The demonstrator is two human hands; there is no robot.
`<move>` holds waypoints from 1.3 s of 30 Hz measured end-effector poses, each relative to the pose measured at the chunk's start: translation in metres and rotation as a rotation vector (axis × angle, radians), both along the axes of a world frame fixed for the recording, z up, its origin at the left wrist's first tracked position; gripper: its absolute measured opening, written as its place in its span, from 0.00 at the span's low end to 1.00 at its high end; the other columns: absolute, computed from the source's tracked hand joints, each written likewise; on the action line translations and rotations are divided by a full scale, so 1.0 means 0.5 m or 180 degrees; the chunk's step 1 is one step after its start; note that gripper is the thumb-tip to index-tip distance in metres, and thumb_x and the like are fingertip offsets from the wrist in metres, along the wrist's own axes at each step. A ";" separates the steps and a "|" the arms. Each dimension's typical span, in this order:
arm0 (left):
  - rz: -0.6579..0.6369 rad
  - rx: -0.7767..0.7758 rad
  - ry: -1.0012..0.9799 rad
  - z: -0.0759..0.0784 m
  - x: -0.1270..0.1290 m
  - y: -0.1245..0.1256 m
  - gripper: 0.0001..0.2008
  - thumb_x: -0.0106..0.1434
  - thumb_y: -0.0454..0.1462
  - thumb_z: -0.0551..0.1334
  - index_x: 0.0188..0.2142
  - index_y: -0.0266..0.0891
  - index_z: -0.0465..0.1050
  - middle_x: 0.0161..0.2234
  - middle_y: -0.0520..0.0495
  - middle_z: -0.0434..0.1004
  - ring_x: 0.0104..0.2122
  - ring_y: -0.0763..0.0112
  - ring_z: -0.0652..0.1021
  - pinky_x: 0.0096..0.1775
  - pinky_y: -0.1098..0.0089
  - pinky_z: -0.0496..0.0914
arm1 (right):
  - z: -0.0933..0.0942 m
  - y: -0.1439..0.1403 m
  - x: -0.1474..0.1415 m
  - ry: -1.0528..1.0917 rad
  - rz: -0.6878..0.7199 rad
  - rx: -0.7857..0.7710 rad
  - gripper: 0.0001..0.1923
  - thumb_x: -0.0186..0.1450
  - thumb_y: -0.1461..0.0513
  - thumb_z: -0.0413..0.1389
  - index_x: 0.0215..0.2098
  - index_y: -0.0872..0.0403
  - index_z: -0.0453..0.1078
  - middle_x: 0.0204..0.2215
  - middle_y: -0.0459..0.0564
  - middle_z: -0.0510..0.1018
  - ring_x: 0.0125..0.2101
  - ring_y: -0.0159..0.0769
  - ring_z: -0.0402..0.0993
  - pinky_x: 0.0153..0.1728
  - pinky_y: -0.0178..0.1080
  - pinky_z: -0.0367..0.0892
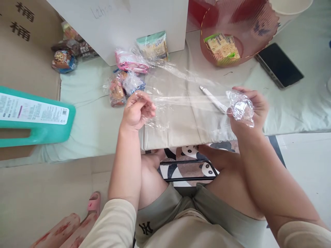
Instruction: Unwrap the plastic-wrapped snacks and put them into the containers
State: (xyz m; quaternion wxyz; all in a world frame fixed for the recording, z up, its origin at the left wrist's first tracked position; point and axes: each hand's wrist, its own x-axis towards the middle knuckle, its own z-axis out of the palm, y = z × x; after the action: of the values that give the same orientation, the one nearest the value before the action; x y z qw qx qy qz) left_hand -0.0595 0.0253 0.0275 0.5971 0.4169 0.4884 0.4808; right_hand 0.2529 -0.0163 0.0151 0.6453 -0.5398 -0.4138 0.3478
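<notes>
My left hand pinches one end of a clear plastic film stretched across the pale table. My right hand grips the other end, crumpled into a shiny wad. The film hangs just above the tabletop between both hands. A white slim tool, perhaps a knife or pen, lies on the table under the film near my right hand.
Wrapped snack packets lie at the back left beside a white box. A pink translucent bowl with packets stands at the back right, next to a black phone. A teal jug lies at the left.
</notes>
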 end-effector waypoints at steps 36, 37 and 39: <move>-0.0420 0.0407 0.0025 0.001 -0.018 0.013 0.19 0.43 0.27 0.68 0.36 0.43 0.79 0.44 0.50 0.81 0.20 0.81 0.74 0.19 0.78 0.60 | 0.034 0.012 0.009 0.0010 0.0501 -0.1428 0.12 0.49 0.70 0.64 0.32 0.53 0.75 0.27 0.44 0.81 0.27 0.27 0.76 0.28 0.31 0.67; -0.0420 0.0499 0.0000 -0.001 -0.017 0.015 0.15 0.44 0.26 0.67 0.33 0.42 0.78 0.42 0.50 0.82 0.20 0.81 0.74 0.19 0.78 0.60 | 0.038 0.011 0.006 -0.0105 0.0469 -0.1439 0.09 0.50 0.70 0.62 0.29 0.53 0.73 0.27 0.44 0.82 0.27 0.27 0.77 0.28 0.30 0.67; -0.0376 0.0636 0.0075 -0.006 -0.016 0.018 0.09 0.47 0.28 0.67 0.29 0.40 0.76 0.38 0.48 0.83 0.21 0.81 0.74 0.21 0.78 0.62 | 0.044 0.010 -0.001 -0.0383 0.0312 -0.1445 0.09 0.53 0.72 0.57 0.25 0.53 0.68 0.30 0.43 0.83 0.27 0.27 0.79 0.27 0.30 0.69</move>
State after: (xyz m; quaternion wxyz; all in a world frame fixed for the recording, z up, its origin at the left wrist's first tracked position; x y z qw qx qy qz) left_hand -0.0674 0.0342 0.0246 0.5740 0.5080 0.4196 0.4862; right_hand 0.2525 -0.0115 0.0369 0.4639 -0.6700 -0.3885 0.4300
